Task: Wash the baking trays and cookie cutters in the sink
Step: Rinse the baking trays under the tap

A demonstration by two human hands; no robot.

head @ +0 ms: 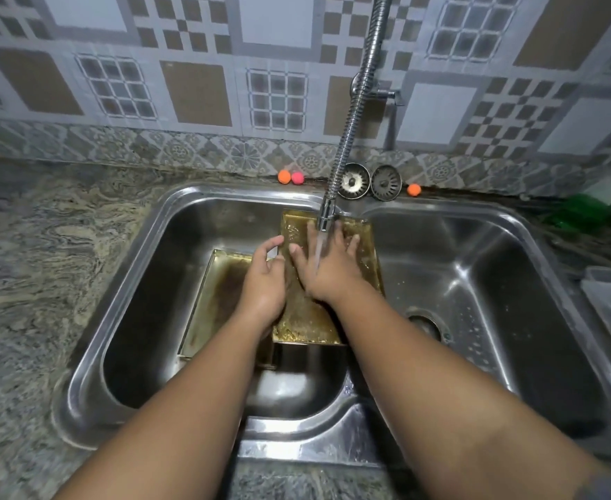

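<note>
Golden tray (298, 319) under right hand (327, 272)

Place: a home kitchen.
Sink: double-bowl stainless steel sink (495, 283) set in a marbled stone desk (44, 265).
Tap: flexible metal tap (354, 113) running water.
Wall: patterned tiles (195, 92) behind; two sink strainers (352, 181) on the ledge.

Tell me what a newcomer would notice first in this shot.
A gold baking tray in the left basin of the sink draws the eye: water from the spring-neck tap runs over the right hand spread flat on it, while the left hand holds its edge. A second, stained tray lies beneath, and small orange and pink balls sit behind the basin.
</note>
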